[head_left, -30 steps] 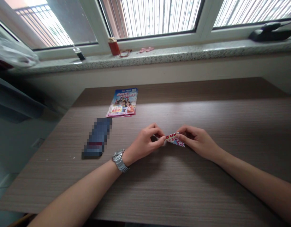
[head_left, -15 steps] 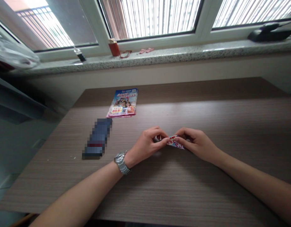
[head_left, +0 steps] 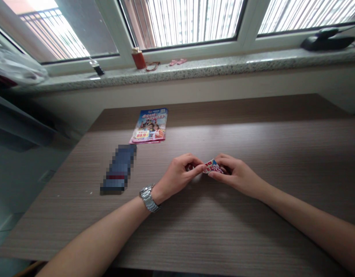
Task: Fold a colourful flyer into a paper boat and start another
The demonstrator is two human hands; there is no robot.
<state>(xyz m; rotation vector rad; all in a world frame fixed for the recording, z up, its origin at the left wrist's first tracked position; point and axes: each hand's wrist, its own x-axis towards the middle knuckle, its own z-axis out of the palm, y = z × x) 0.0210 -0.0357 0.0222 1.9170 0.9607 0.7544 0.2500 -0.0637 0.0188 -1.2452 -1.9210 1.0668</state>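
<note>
Between my two hands is a small piece of folded printed paper (head_left: 212, 166), coloured red, white and blue. My left hand (head_left: 186, 169), with a metal watch (head_left: 149, 198) on its wrist, pinches the paper's left end between thumb and forefinger. On the other end, my right hand (head_left: 235, 173) holds the paper, its thumb along the near edge and its fingers behind. The fingers partly cover the paper, so its whole folded shape is hidden. Both hands are low over the wooden table (head_left: 195, 231).
A stack of printed flyers (head_left: 150, 126) lies at the back left of the table. Nearer stands a blurred dark flat object (head_left: 119, 169). On the stone windowsill (head_left: 223, 67) are a red bottle-like container (head_left: 138, 59), pink items (head_left: 178, 62) and a black device (head_left: 324, 41).
My right thumb has slid down off the paper's face to its near edge. The paper has tilted, showing more of its printed side. My left hand keeps its pinch.
</note>
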